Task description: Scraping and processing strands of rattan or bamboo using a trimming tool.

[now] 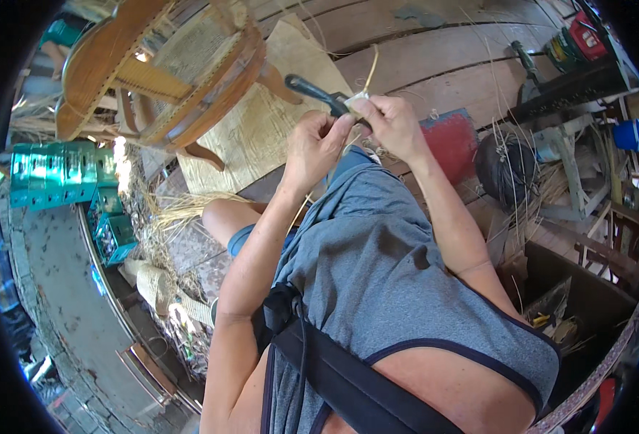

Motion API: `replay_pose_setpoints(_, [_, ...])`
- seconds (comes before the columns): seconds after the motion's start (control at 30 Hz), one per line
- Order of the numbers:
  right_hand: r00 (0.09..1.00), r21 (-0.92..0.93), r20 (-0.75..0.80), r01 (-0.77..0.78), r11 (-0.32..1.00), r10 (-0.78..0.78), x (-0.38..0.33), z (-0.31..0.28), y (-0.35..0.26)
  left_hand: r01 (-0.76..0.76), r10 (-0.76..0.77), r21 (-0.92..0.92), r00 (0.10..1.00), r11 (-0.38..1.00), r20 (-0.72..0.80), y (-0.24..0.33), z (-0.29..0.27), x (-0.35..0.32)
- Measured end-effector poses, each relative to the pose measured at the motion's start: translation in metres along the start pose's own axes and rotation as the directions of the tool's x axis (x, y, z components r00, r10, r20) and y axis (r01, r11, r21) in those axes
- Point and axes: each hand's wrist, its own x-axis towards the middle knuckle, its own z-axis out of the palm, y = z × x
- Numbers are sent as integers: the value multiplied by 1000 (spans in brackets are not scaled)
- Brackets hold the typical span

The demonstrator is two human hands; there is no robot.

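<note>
My left hand (313, 147) is closed, thumb pressed against a black-handled tool (313, 92) whose handle sticks out up and to the left. Its working end is hidden between my hands, so the exact kind does not show. Right beside it, my right hand (394, 129) pinches a pale cane strip (371, 69) together with a small white scrap (358, 99), perhaps cloth. The strip rises above my fingers. Below the hands, a thin pale strand (301, 211) runs down past my left forearm. Both hands meet above my lap.
A wooden chair with woven cane (193, 61) stands at upper left, by a plywood sheet (250, 137). Loose cane strands (193, 211) lie below it. Green crates (62, 173) are at far left. To the right are a red panel (451, 143) and a black bundle (506, 168).
</note>
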Motion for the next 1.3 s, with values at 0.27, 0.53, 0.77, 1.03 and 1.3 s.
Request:
replay_pose_setpoints(0.27, [998, 209, 43, -54, 976, 46, -7, 0, 8, 9, -8, -24, 1000, 1000, 27, 3, 19, -12])
replay_pose_setpoints(0.53, [958, 325, 183, -273, 905, 222, 11, -5, 46, -127, 130, 68, 991, 990, -43, -12, 19, -38])
replay_pose_setpoints(0.77, [929, 471, 229, -367, 802, 290, 34, -34, 81, -27, 27, 48, 1000, 998, 14, 2, -8, -100])
replay_pose_setpoints(1.03, [950, 613, 2, -247, 750, 311, 74, -75, 117, 35, -43, 140, 998, 989, 55, 16, -70, -163])
replay_pose_setpoints(1.3, [1000, 28, 12, -9, 1000, 9, 43, -52, 18, -306, 319, 444, 946, 842, 46, -9, -52, -34])
